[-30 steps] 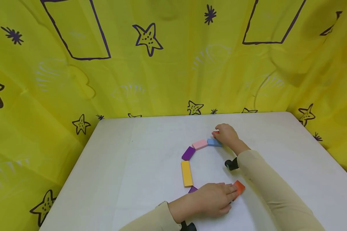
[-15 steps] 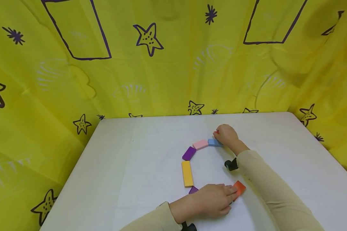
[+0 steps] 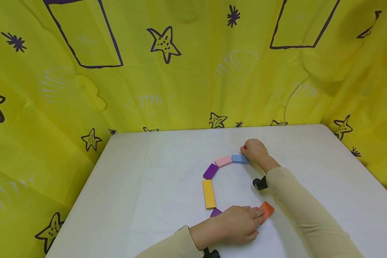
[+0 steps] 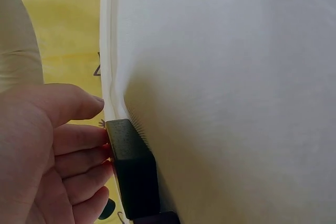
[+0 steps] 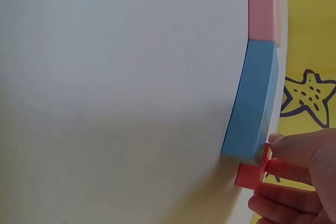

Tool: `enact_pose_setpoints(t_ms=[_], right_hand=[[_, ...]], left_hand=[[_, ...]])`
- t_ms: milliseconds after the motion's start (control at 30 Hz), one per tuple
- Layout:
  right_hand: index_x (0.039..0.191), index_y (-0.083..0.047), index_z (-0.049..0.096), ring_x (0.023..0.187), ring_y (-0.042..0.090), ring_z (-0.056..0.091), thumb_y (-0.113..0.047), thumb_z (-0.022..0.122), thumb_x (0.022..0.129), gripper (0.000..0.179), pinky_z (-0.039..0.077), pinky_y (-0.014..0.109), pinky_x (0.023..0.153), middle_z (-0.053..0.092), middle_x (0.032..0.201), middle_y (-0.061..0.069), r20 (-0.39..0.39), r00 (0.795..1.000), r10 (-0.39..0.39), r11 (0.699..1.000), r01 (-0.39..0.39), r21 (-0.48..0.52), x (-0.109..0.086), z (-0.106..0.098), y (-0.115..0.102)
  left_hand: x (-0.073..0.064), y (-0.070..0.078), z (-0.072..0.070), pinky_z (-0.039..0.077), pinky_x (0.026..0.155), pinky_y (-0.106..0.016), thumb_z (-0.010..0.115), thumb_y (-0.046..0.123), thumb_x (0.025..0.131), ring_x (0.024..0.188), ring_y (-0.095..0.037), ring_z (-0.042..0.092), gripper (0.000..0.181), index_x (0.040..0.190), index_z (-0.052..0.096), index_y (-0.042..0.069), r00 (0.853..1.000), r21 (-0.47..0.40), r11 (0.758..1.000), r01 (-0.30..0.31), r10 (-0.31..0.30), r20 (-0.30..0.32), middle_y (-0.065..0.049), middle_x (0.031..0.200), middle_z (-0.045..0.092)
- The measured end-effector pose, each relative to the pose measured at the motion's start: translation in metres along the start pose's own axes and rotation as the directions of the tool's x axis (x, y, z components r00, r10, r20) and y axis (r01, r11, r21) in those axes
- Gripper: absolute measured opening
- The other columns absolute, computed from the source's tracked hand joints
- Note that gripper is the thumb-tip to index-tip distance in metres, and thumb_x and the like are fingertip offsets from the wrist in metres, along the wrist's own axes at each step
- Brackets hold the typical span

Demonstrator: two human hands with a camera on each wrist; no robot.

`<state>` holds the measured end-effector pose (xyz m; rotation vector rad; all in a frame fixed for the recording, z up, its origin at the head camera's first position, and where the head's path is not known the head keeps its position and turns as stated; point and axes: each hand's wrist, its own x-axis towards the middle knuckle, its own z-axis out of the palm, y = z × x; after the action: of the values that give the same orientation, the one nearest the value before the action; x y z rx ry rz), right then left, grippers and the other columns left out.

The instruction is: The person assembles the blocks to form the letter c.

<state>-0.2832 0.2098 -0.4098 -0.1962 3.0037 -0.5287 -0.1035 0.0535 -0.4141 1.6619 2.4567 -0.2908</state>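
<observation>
My right hand (image 3: 256, 150) pinches a red block (image 5: 252, 176) at the far end of a curved row of blocks. The red block lies by the end of a blue block (image 5: 249, 103), and the hand hides much of it in the head view. On the near side, my left hand (image 3: 238, 224) rests its fingers on an orange block (image 3: 268, 210). In the left wrist view its straightened fingertips touch a dark block (image 4: 134, 177), with the thumb held apart from it. The row continues with a pink block (image 3: 223, 161), a purple block (image 3: 210, 171) and a yellow block (image 3: 208, 194).
A second purple block (image 3: 216, 212) shows partly beneath the left wrist. The white table (image 3: 161, 186) spreads around the row. A yellow patterned curtain (image 3: 193, 79) hangs behind and at both sides.
My right hand, with the red block, has shifted slightly to the right, leaving less of that block visible. The left hand and the other blocks have stayed in place.
</observation>
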Motion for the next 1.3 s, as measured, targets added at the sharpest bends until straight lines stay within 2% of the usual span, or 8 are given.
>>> enact_pose_setpoints(t_ms=[167,467,567,800,967,1300], right_hand=[[0.091,0.006,0.068,0.071,0.026,0.052,-0.017,0.056,0.089,0.026,0.045,0.039,0.07,0.062,0.078,0.012,-0.01,1.0,-0.028,1.0,0.028,-0.01,-0.003,-0.003,0.008],[0.093,0.006,0.068,0.075,0.028,0.053,-0.017,0.057,0.089,0.026,0.046,0.042,0.074,0.063,0.082,0.013,0.027,1.0,0.005,1.0,-0.005,0.01,-0.014,-0.008,0.021],[0.095,0.007,0.068,0.075,0.028,0.052,-0.017,0.058,0.089,0.026,0.046,0.042,0.074,0.063,0.082,0.014,0.031,0.999,0.012,1.0,-0.013,0.026,-0.02,-0.01,0.026],[0.098,0.008,0.067,0.077,0.029,0.053,-0.018,0.06,0.088,0.028,0.046,0.043,0.075,0.063,0.088,0.017,0.029,1.0,0.011,0.999,-0.012,0.042,-0.039,-0.01,0.036],[0.097,0.007,0.067,0.074,0.028,0.051,-0.017,0.061,0.088,0.027,0.045,0.041,0.07,0.062,0.084,0.015,0.026,1.0,0.007,0.999,-0.008,0.053,-0.047,-0.011,0.04],[0.094,0.007,0.068,0.068,0.023,0.05,-0.014,0.063,0.086,0.023,0.046,0.036,0.064,0.061,0.078,0.01,0.041,0.999,-0.033,0.997,0.031,0.064,-0.062,-0.015,0.042]], left_hand=[[0.0,0.001,0.0,0.017,0.101,-0.012,0.038,0.04,0.097,0.129,0.0,0.026,0.049,0.141,0.039,0.02,1.0,0.007,1.0,0.009,-0.009,-0.003,0.011,0.142,0.035],[-0.002,0.001,-0.002,0.02,0.1,-0.013,0.038,0.04,0.096,0.128,0.001,0.028,0.048,0.141,0.039,0.021,0.999,-0.026,0.999,0.032,-0.032,0.009,0.012,0.142,0.034],[-0.001,0.002,-0.001,0.02,0.1,-0.013,0.039,0.039,0.096,0.128,0.0,0.029,0.048,0.14,0.04,0.02,1.0,-0.026,0.999,0.026,-0.026,0.003,0.011,0.142,0.035],[0.003,0.004,-0.001,0.019,0.101,-0.013,0.038,0.039,0.097,0.129,0.001,0.025,0.048,0.141,0.038,0.022,0.999,-0.05,0.999,0.019,-0.018,0.031,0.012,0.143,0.032],[0.004,0.004,0.0,0.019,0.101,-0.013,0.038,0.039,0.097,0.129,0.001,0.026,0.048,0.141,0.039,0.021,1.0,-0.032,0.999,0.015,-0.015,0.018,0.011,0.143,0.033],[0.004,0.003,-0.002,0.019,0.101,-0.013,0.039,0.038,0.097,0.129,0.001,0.026,0.048,0.141,0.039,0.02,1.0,-0.071,0.997,0.014,-0.012,0.026,0.011,0.143,0.032]])
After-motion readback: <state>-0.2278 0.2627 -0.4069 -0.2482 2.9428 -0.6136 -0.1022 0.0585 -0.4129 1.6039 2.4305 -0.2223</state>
